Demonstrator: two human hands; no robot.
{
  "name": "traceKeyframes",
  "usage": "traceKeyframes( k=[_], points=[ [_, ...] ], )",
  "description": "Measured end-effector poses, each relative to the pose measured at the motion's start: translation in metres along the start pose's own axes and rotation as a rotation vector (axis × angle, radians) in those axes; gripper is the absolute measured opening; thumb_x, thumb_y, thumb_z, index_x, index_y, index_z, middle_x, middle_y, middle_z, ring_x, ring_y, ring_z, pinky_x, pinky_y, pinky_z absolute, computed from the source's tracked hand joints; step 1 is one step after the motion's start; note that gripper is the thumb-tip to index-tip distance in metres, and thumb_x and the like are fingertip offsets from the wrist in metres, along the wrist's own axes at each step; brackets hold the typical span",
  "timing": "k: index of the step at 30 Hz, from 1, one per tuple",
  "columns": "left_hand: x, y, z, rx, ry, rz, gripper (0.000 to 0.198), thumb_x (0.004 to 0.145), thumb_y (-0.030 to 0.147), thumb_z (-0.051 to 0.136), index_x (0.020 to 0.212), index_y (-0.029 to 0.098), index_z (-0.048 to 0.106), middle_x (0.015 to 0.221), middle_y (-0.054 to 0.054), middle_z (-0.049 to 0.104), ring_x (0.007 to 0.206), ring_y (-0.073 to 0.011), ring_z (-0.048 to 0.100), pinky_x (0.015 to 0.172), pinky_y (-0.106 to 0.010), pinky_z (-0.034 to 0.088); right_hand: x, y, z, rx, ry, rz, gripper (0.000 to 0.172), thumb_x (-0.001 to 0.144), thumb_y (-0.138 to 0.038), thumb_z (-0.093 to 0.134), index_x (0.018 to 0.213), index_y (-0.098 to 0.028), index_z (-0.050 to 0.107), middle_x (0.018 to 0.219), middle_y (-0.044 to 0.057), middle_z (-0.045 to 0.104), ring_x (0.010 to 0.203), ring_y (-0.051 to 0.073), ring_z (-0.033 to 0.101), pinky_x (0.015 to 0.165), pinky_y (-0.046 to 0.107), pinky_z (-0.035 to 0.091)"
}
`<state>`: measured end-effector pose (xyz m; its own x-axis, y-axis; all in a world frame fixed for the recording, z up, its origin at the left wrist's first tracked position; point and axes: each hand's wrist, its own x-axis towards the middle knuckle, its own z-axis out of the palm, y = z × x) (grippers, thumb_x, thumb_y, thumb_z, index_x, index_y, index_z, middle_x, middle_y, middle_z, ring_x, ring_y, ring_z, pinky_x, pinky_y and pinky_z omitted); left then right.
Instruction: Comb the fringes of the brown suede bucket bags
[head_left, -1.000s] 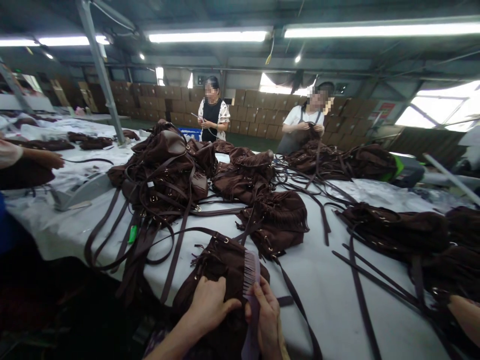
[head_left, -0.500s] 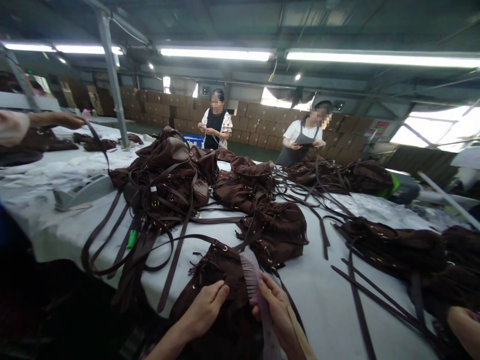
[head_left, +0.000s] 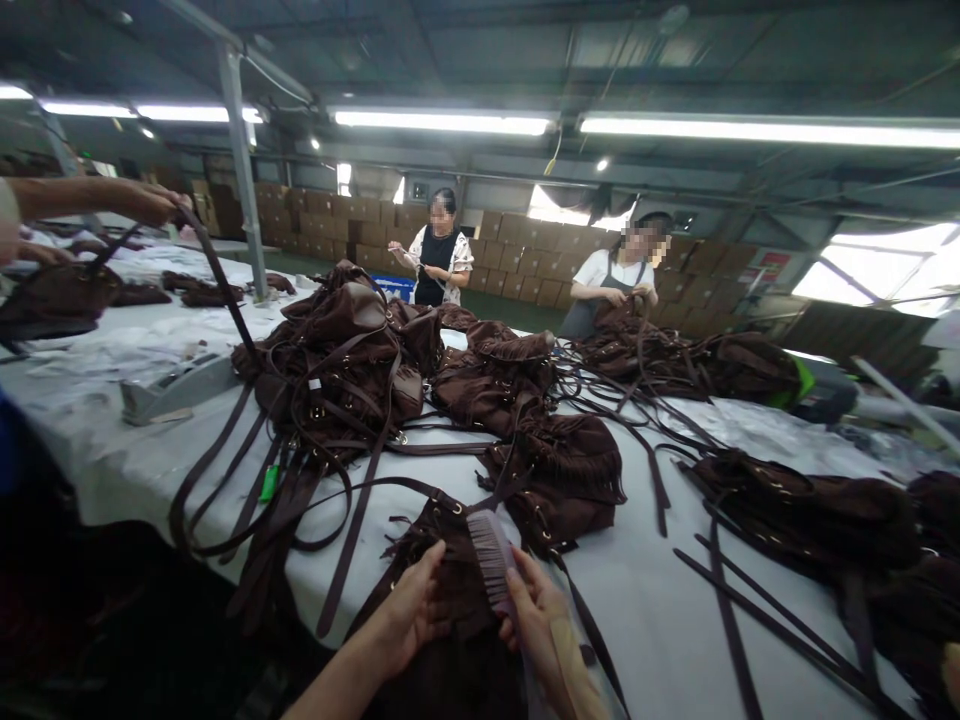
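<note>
Under my hands, at the near edge of the table, is a dark brown fringed bag (head_left: 465, 645) with a strap and metal rings. My right hand (head_left: 544, 620) grips a pale purple brush (head_left: 489, 550), its bristles turned toward my left hand over the bag's upper part. My left hand (head_left: 420, 600) rests at the bag's left side, thumb raised and fingers apart, holding nothing. The bag's lower part is dark, and my forearms partly cover it. Just beyond lies another brown fringed bag (head_left: 566, 470).
A heap of brown bags (head_left: 345, 350) with trailing straps fills the left middle of the white table (head_left: 630, 610). More bags (head_left: 810, 510) lie right. A co-worker's hand (head_left: 154, 205) pulls a strap at left. Two people stand across the table. A grey tray (head_left: 176, 390) sits left.
My left hand has gone from closed fingers to spread ones. The brush has shifted slightly left with my right hand. At left, the co-worker's hand has lifted the strap taut.
</note>
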<state>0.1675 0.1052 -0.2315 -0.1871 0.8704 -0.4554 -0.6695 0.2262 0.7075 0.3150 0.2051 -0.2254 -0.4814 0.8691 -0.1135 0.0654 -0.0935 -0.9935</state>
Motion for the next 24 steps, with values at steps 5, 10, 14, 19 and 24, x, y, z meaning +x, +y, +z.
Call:
traceKeyframes(
  k=[5,10,14,19,24],
  points=[
    [0.017,0.0,0.013,-0.04,0.096,-0.112,0.053,0.084,0.064,0.052,0.092,0.014,0.067,0.076,-0.006,0.072,0.064,-0.0169,0.065,0.061,-0.027,0.052,-0.038,0.032,-0.005,-0.018,-0.032,0.044,0.064,0.074,-0.062,0.069,0.122,-0.02,0.06,0.053,-0.002,0.061,0.035,0.013,0.048,0.033,0.023,0.035],
    [0.03,-0.012,0.011,0.031,0.139,-0.082,0.056,0.073,0.069,0.063,0.083,0.014,0.066,0.071,-0.005,0.07,0.063,-0.0185,0.064,0.062,-0.03,0.051,-0.054,0.03,-0.03,-0.046,-0.061,0.064,0.071,0.072,-0.069,0.066,0.12,-0.016,0.061,0.056,0.0,0.062,0.038,0.012,0.048,0.036,0.023,0.035],
    [0.042,-0.026,0.007,0.16,0.186,0.248,0.064,0.058,0.074,0.069,0.076,0.013,0.067,0.076,-0.008,0.07,0.077,-0.023,0.063,0.074,-0.033,0.049,-0.036,-0.002,-0.032,-0.147,0.011,0.052,0.082,0.076,-0.066,0.058,0.135,-0.011,0.045,0.052,-0.004,0.056,0.036,0.013,0.047,0.034,0.022,0.034],
    [0.042,-0.023,0.007,0.511,0.372,0.566,0.055,0.074,0.069,0.052,0.06,0.016,0.059,0.059,-0.001,0.054,0.063,-0.0175,0.05,0.063,-0.03,0.037,-0.002,-0.034,-0.015,-0.311,0.012,-0.011,0.065,0.086,-0.048,0.044,0.14,-0.012,0.04,0.057,-0.004,0.055,0.041,0.015,0.052,0.036,0.024,0.04],
    [0.03,-0.003,0.014,0.631,0.371,0.633,0.045,0.083,0.055,0.048,0.07,0.015,0.064,0.066,-0.003,0.06,0.066,-0.0179,0.052,0.065,-0.03,0.038,0.019,-0.033,0.002,-0.49,0.064,-0.151,0.055,0.09,-0.036,0.035,0.137,-0.01,0.047,0.062,0.002,0.061,0.048,0.02,0.059,0.052,0.034,0.054]
  ],
)
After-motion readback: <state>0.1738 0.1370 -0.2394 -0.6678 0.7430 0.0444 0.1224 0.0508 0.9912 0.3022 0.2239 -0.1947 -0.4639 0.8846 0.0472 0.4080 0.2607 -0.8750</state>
